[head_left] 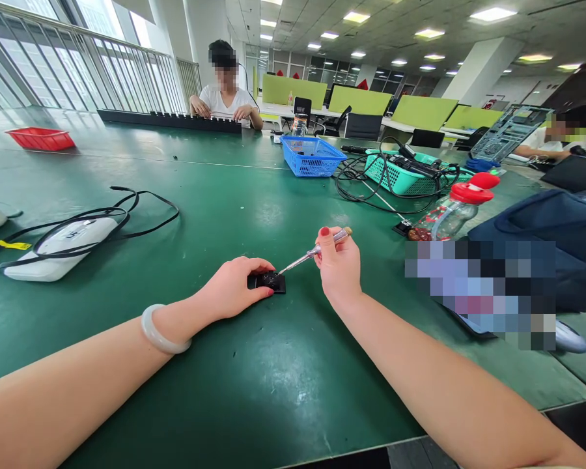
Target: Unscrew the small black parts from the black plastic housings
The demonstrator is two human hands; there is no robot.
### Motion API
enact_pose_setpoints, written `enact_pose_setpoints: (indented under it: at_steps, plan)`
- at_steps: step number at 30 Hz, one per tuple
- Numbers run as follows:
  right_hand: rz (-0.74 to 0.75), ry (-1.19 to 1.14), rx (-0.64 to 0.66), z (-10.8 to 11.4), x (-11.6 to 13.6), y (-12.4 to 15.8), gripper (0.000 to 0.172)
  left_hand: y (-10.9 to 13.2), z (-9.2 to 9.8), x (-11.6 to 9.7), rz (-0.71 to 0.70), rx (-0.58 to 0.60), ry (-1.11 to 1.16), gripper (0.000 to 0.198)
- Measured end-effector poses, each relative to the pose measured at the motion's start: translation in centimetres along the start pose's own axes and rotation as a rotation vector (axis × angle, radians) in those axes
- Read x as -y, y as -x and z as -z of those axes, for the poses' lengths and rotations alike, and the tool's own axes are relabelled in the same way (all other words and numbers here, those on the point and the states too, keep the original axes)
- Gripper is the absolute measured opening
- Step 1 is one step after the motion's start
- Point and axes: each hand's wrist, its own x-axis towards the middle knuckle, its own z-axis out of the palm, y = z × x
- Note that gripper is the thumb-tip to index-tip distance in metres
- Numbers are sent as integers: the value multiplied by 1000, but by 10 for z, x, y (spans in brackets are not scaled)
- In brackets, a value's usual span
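Note:
A small black rectangular part [272,281] lies flat on the green table. My left hand [236,285] grips it from the left, thumb on the near side and fingers on the far side. In my right hand [340,266] is a slim screwdriver [303,258] with a clear handle, slanting down to the left. Its tip reaches the upper right of the black part; whether it touches cannot be made out. Fine detail on the part's top is too small to tell.
White device with black cable [73,241] on the left; red tray [41,138] behind it. Blue basket [312,156], green basket [400,176] with cables, red-lidded bottle [449,208] and dark blue bag [547,247] stand right. Across the table, a person handles a long black strip [176,122].

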Motion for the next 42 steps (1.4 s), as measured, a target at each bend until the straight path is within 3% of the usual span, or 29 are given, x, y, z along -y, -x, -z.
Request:
enact_pose_setpoints:
  at_steps: [17, 22, 30, 36, 42]
  plan:
    - [-15, 94, 145, 5, -6, -8, 40, 1, 1, 0, -29, -7, -49, 34]
    - [-41, 26, 221, 5, -11, -9, 56, 1, 1, -1, -36, 0, -58, 35]
    - [23, -33, 288, 7, -7, -7, 51, 1, 1, -1, -48, 5, -66, 35]
    - [19, -13, 293, 7, -2, -3, 57, 0, 1, -1, -54, -5, -63, 33]
    - [23, 37, 285, 8, -2, -6, 51, 1, 1, 0, -48, -9, -58, 34]
